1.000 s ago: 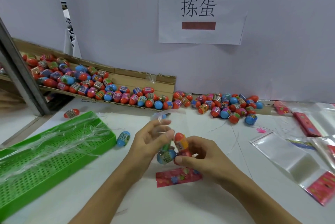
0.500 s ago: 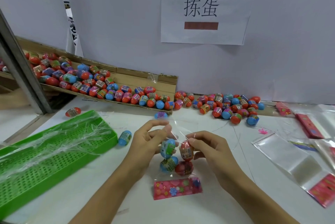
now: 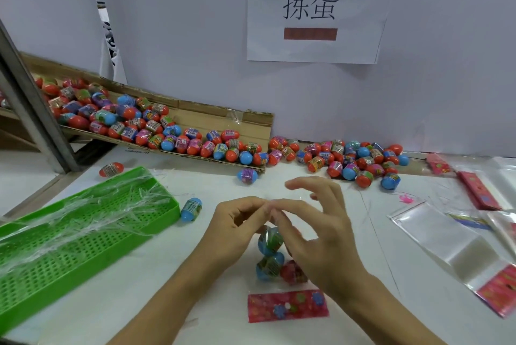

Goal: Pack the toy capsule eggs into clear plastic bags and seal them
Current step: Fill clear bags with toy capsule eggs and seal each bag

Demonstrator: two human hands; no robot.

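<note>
Pinching bag (image 3: pixel 287 307) top edge, both hands (image 3: pixel 237 230), table edge near

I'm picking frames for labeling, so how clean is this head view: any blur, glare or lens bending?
Head view: light is soft and even, shadows faint. The right hand is slightly motion-smeared at its fingertips. The clear bag of eggs shows small glints, and its upper edge is hard to trace. Wide-angle bending tilts the grey post at left.

White table (image 3: pixel 167 288) — pale wall (image 3: pixel 181 23) behind, paper sign (image 3: pixel 315 9) taped on
</note>
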